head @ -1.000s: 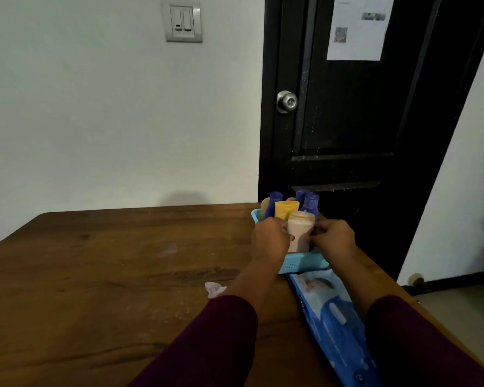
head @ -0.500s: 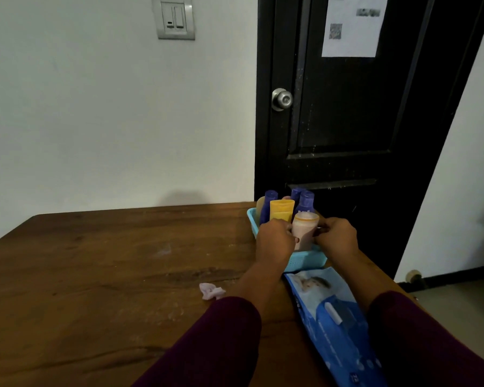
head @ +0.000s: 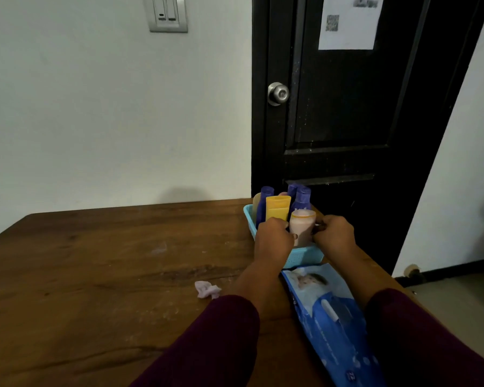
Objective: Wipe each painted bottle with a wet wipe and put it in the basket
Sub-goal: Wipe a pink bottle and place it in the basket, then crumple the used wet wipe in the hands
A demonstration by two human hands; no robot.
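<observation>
A light blue basket (head: 301,256) stands at the table's far right corner. A yellow bottle (head: 277,209), purple bottles (head: 302,198) and a beige one stand in it. At its front stands a pink bottle (head: 302,223). My left hand (head: 274,238) curls against the pink bottle's left side, thumb on it. My right hand (head: 334,233) pinches its right side with curled fingers. How deep the bottle sits is hidden by my hands.
A blue wet-wipe pack (head: 329,308) lies between my forearms, just in front of the basket. A crumpled used wipe (head: 207,289) lies on the wooden table (head: 95,261) left of my left arm. A black door (head: 347,121) stands behind the basket.
Both hands have stayed at the pink bottle in the basket's front. Only the view has shifted slightly.
</observation>
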